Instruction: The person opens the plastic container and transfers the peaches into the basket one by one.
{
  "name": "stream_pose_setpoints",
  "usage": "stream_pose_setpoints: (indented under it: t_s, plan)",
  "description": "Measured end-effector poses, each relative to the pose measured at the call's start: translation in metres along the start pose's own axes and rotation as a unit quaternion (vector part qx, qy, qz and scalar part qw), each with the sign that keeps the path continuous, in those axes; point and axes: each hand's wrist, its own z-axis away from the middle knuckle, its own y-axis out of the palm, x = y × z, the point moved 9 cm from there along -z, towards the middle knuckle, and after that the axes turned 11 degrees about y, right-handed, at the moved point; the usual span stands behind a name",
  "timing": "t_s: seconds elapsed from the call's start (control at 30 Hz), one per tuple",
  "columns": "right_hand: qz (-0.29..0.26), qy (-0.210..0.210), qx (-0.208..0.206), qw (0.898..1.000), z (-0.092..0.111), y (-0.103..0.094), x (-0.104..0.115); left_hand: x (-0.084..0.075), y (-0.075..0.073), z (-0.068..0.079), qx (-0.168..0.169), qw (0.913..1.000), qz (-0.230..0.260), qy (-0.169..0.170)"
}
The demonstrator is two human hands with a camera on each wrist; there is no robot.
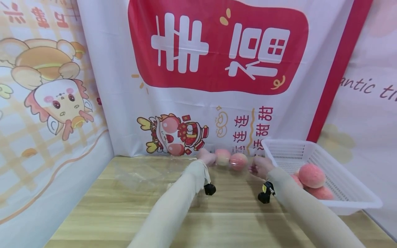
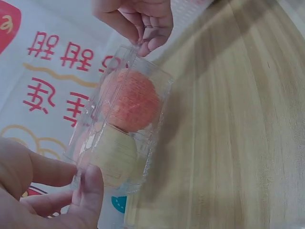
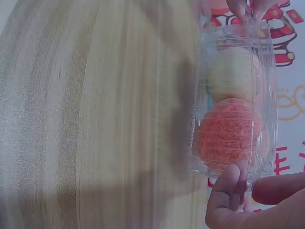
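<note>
A clear plastic box (image 3: 205,164) holds two round peaches, one pink-red (image 1: 238,162) and one pale yellow with a pink side (image 1: 222,157). At one end of it, my left hand (image 1: 207,157) pinches the box's edge between thumb and fingers. The opposite end is pinched by my right hand (image 1: 260,167), as both wrist views show. The box is tilted in the left wrist view, its seam side toward the printed cloth and the fruit showing through the plastic.
To the right stands a white plastic basket (image 1: 356,187) with several pink peaches (image 1: 311,175). Clear, see-through plastic (image 1: 139,177) lies on the wooden table (image 1: 223,227) at the left. A printed cloth (image 1: 183,100) hangs behind the table's far edge, with more cloth on both sides.
</note>
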Motion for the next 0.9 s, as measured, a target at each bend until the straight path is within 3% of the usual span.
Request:
stream_pose_setpoints:
  t_s: [0.13,0.37,0.47,0.63,0.73,0.9]
  plan:
    - [-0.007,-0.013,-0.005,1.000,0.010,-0.004,0.005,-0.005,-0.001,0.007,0.010,0.9945,0.104,0.004]
    - [-0.018,-0.002,0.098,0.995,0.042,0.004,0.007,-0.012,-0.010,0.024,0.064,0.9694,0.237,0.009]
    - [-0.032,0.011,0.119,0.992,0.054,0.005,0.003,-0.013,-0.017,0.031,0.080,0.9631,0.257,0.008]
    - [-0.057,0.031,0.145,0.987,0.073,0.006,-0.007,-0.014,-0.026,0.049,0.093,0.9600,0.264,0.012]
    - [-0.060,0.042,0.161,0.984,0.083,0.008,-0.015,-0.016,-0.034,0.061,0.086,0.9622,0.258,0.018]
    - [-0.034,0.026,0.196,0.980,0.102,0.013,-0.021,-0.019,-0.048,0.084,0.075,0.9667,0.241,0.038]
